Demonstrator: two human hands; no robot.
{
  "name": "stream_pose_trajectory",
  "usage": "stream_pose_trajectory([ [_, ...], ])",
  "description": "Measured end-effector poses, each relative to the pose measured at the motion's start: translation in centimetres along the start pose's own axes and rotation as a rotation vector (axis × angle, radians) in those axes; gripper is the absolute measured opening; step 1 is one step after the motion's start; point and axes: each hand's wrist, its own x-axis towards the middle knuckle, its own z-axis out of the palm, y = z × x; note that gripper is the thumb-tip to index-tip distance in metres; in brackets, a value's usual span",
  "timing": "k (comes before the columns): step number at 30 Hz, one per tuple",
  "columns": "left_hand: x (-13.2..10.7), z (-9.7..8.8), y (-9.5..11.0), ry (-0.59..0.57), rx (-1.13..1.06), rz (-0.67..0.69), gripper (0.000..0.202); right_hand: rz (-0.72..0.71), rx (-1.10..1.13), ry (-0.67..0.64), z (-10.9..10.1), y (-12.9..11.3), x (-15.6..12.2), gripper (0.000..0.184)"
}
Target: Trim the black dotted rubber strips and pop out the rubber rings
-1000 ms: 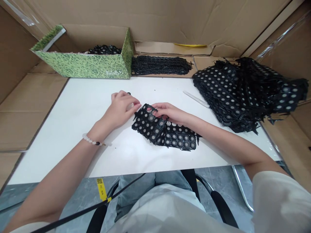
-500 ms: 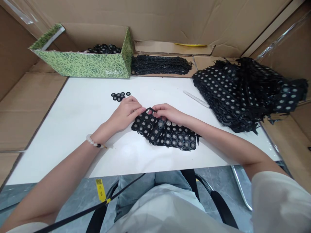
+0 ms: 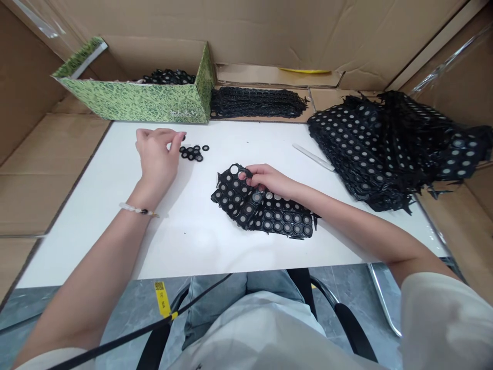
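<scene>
A black rubber sheet studded with small rings (image 3: 265,208) lies on the white table (image 3: 192,236) in front of me. My right hand (image 3: 265,178) grips its upper edge with bent fingers. My left hand (image 3: 157,154) is out to the left, fingertips pinched together on a small black ring right beside a little cluster of loose black rings (image 3: 192,152).
A green patterned box (image 3: 134,100) holding black rings stands at the back left. Beside it lies a stack of black strips (image 3: 256,103). A big heap of black ring sheets (image 3: 389,146) fills the right side. A thin white strip (image 3: 311,156) lies near the heap.
My left hand has left the sheet and moved up and left to the cluster of loose rings. My right hand stays on the sheet.
</scene>
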Motion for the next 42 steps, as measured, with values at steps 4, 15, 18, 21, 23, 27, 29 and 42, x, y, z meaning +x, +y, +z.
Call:
stream_pose_trajectory([
  [4,-0.4,0.2,-0.2,-0.188,0.109,0.059,0.048,-0.002,-0.002,-0.006,0.0,0.0,0.0,0.031],
  [15,-2.8,-0.6,6.8,-0.528,-0.005,0.632,0.046,-0.032,0.009,-0.047,-0.3,0.2,0.3,0.032],
  [18,-3.1,-0.2,7.0,-0.606,-0.078,0.635,0.046,-0.06,-0.032,-0.07,-0.2,0.2,0.3,0.027],
  [21,-3.2,-0.1,7.2,-0.654,-0.121,0.639,0.044,-0.086,-0.073,-0.092,-0.2,0.4,0.3,0.02],
  [23,-3.3,-0.1,7.3,-0.674,-0.126,0.651,0.043,-0.095,-0.083,-0.111,-0.3,0.7,0.4,0.018],
  [27,-3.6,0.1,7.6,-0.66,-0.152,0.654,0.04,-0.173,-0.083,-0.162,-0.6,1.2,0.7,0.015],
  [29,-3.8,0.3,7.7,-0.655,-0.196,0.636,0.039,-0.192,-0.076,-0.174,-0.7,1.4,0.8,0.014],
  [42,-4.1,0.2,7.7,-0.732,-0.479,0.498,0.045,-0.15,-0.059,-0.213,-1.0,1.4,0.8,0.015],
])
